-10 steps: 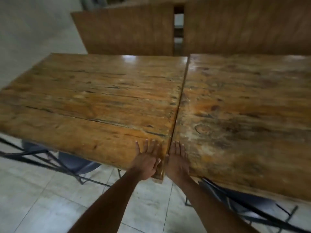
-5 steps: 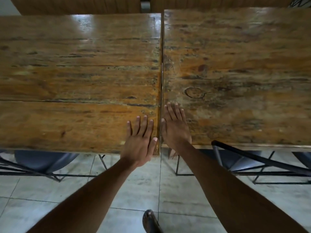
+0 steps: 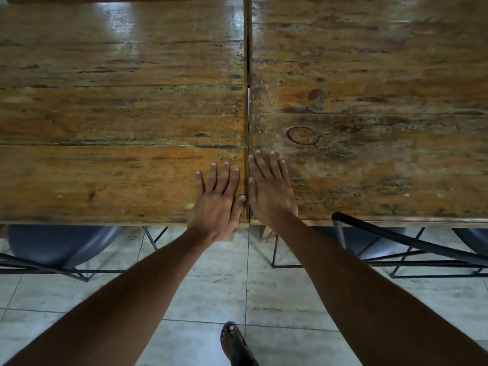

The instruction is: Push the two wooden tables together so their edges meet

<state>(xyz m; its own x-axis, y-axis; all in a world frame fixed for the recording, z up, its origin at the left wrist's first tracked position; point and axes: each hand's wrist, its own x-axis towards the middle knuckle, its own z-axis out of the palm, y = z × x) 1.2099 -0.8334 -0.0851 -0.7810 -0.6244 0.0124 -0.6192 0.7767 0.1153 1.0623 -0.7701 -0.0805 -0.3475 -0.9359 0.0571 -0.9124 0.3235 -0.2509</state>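
Two worn wooden tables stand side by side. The left table [image 3: 111, 107] and the right table [image 3: 375, 96] meet along a thin dark seam running straight away from me, with only a narrow slit showing. My left hand [image 3: 217, 199] lies flat, fingers apart, on the left table's near right corner. Flat on the right table's near left corner rests my right hand [image 3: 269, 188], its thumb against the seam. Neither hand holds anything.
Dark blue chair seats [image 3: 60, 244] with black metal frames [image 3: 412, 241] are tucked under both tables' near edges. The floor [image 3: 211, 294] is pale tile. My sandalled foot [image 3: 237, 344] stands below the seam. More wooden tables lie beyond the far edge.
The view has swung square to the tables and closer. Both hands have slid further onto the tabletops beside the seam, and the tables' near edges now line up.
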